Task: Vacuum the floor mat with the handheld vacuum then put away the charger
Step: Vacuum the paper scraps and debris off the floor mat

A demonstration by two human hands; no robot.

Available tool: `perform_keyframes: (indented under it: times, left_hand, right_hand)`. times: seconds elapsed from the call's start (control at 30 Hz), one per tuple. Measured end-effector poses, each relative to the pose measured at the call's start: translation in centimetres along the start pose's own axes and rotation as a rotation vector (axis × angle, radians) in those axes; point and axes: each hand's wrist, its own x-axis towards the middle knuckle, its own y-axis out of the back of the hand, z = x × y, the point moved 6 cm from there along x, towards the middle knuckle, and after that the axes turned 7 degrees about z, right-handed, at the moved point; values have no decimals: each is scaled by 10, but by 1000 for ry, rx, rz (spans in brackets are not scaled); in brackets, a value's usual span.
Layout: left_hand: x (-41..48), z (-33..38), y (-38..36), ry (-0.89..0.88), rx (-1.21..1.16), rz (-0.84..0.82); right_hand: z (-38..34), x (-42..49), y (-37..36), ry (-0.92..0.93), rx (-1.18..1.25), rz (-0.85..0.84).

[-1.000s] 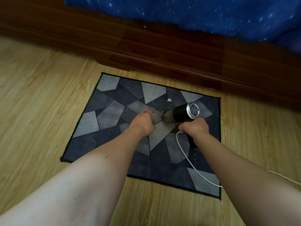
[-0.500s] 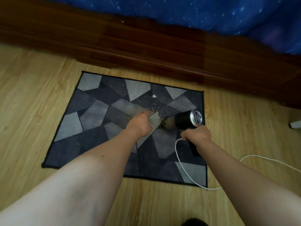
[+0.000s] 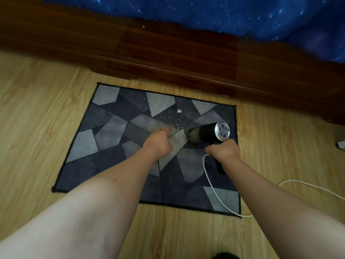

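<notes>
The right hand (image 3: 223,151) grips the vacuum (image 3: 209,134) over the mat (image 3: 112,128), the left hand (image 3: 158,142) rests beside it, gripping or not I cannot tell, and crumbs (image 3: 179,126) lie between the hands, so cleaning and the white cord (image 3: 211,184) are left.

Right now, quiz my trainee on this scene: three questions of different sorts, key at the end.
1. True or false: the white cable lies wholly on the floor mat.
2. The loose crumbs lie mostly: A) on the mat; B) on the blue bedding; C) on the bed frame.
3. Which hand grips the handheld vacuum?
Key: 1 false, it runs off onto the wood floor. 2 A. 3 the right hand.
</notes>
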Motion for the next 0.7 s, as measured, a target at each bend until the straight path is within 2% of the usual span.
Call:
perform_keyframes:
  times: [0.7]
  left_hand:
    - [1,-16,5,28,-5,16]
  right_hand:
    - [-29,0,-15,0,66,-47]
